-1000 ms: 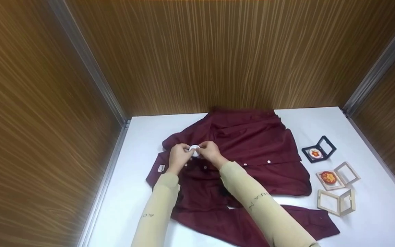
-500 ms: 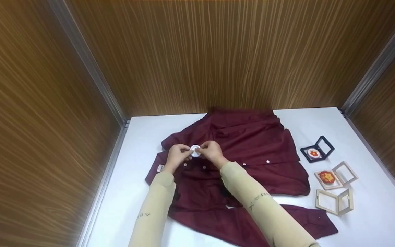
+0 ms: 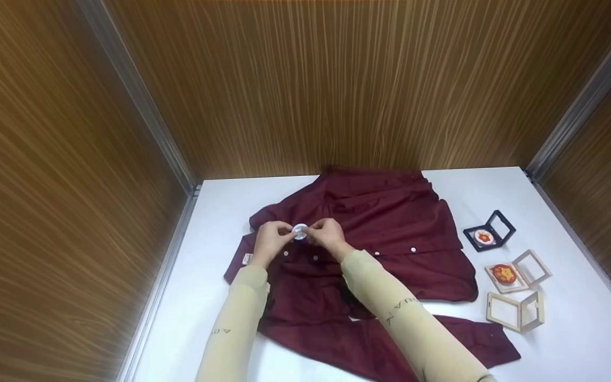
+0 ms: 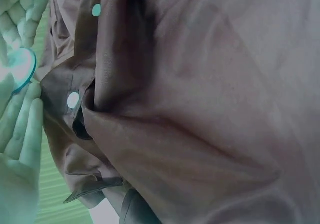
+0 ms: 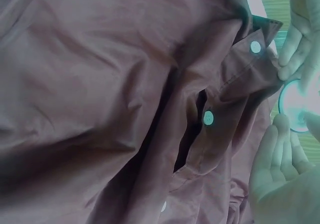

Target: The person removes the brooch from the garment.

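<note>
In the head view, a small round white badge (image 3: 299,232) is pinched between both hands above a maroon button-up shirt (image 3: 390,223). My left hand (image 3: 272,241) grips its left edge with thumb and fingers. On the opposite edge, my right hand (image 3: 329,236) pinches it the same way. The left wrist view catches the badge (image 4: 24,67) tilted and overexposed beside the shirt's button placket. From the right wrist, the badge (image 5: 294,106) shows as a bright disc between fingers of both hands. White buttons (image 5: 208,117) run along the placket.
To the right on the white table (image 3: 592,318) stand a black hinged frame (image 3: 479,239) with a flower disc, a wooden hinged frame (image 3: 531,268) with a red-and-yellow disc, and another wooden frame (image 3: 520,313). Wood-grain panels (image 3: 311,85) enclose the table.
The badge stays in both hands and tilts slightly; its face now looks greyer and shinier. The left forearm has shifted a little left. The shirt and frames stay in place.
</note>
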Motion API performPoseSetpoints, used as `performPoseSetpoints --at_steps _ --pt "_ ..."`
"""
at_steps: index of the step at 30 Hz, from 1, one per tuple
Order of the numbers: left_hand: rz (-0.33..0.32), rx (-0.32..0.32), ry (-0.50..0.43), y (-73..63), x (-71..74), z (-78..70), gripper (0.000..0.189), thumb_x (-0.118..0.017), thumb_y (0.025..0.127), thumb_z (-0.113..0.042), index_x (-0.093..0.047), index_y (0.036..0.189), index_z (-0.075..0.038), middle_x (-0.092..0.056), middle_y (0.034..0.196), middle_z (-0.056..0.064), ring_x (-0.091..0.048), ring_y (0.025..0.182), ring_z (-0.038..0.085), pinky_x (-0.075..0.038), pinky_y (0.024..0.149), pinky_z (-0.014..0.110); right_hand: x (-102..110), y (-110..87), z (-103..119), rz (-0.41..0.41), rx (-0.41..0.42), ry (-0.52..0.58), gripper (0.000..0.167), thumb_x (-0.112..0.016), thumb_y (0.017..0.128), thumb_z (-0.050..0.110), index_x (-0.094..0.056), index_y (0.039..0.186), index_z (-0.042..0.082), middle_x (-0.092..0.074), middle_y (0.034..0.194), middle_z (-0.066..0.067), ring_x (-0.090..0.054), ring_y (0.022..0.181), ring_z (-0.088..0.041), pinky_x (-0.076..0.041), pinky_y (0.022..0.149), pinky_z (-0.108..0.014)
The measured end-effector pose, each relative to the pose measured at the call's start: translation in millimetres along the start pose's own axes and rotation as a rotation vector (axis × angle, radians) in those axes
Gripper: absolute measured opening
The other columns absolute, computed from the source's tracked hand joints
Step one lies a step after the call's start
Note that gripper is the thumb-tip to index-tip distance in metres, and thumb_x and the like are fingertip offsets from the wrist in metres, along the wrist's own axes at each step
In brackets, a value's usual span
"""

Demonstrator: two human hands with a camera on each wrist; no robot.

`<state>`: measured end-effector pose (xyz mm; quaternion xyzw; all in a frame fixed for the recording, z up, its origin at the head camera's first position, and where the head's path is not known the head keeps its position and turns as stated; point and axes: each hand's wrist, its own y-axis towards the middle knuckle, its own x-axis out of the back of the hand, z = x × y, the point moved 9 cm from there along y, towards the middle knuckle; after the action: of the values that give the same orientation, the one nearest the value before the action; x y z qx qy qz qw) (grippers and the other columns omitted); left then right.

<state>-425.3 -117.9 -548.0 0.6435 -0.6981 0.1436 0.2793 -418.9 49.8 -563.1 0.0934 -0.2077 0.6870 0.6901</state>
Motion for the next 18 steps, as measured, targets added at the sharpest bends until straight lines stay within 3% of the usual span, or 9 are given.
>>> performPoseSetpoints --at_steps 4,7,13,18 --pt "-0.035 -0.060 0.115 -1.6 3.8 -4.9 0.010 -0.084 0.091 -0.011 -0.083 0.098 -0.003 -0.083 0.099 0.011 -0.078 0.095 0.026 -0.062 0.089 0.043 -4.4 -0.2 -3.4 0.028 -0.068 0.234 0.018 -0.065 0.099 0.002 -0.074 0.102 -0.013 -0.076 0.076 -0.012 -0.067 0.060 -0.007 -0.059 0.062 -0.020" --pt "-0.042 -0.103 0.168 -3.2 4.4 -9.2 0.010 -0.083 0.091 -0.011 -0.084 0.099 -0.005 -0.083 0.101 0.009 -0.079 0.099 0.027 -0.062 0.092 0.044 -5.1 -0.2 -5.7 0.031 -0.121 0.367 0.022 -0.059 0.101 0.003 -0.070 0.110 -0.015 -0.072 0.073 -0.007 -0.068 0.059 -0.008 -0.060 0.061 -0.021" --pt "-0.049 -0.166 0.200 -6.4 2.9 -19.1 0.011 -0.083 0.089 -0.008 -0.083 0.100 -0.004 -0.083 0.100 0.011 -0.080 0.098 0.028 -0.063 0.091 0.043 0.4 -2.3 -4.6 0.020 -0.141 0.390 0.017 -0.071 0.101 0.008 -0.069 0.103 -0.008 -0.073 0.071 -0.005 -0.069 0.060 -0.008 -0.060 0.061 -0.020" --pt "-0.057 -0.110 0.122 -6.5 2.3 -16.9 0.017 -0.079 0.088 0.001 -0.081 0.105 0.001 -0.082 0.101 0.015 -0.080 0.095 0.029 -0.064 0.087 0.044 2.0 -3.4 -2.7 0.017 -0.145 0.393 0.015 -0.071 0.098 0.001 -0.073 0.106 -0.013 -0.073 0.075 -0.006 -0.070 0.062 -0.009 -0.062 0.065 -0.022"
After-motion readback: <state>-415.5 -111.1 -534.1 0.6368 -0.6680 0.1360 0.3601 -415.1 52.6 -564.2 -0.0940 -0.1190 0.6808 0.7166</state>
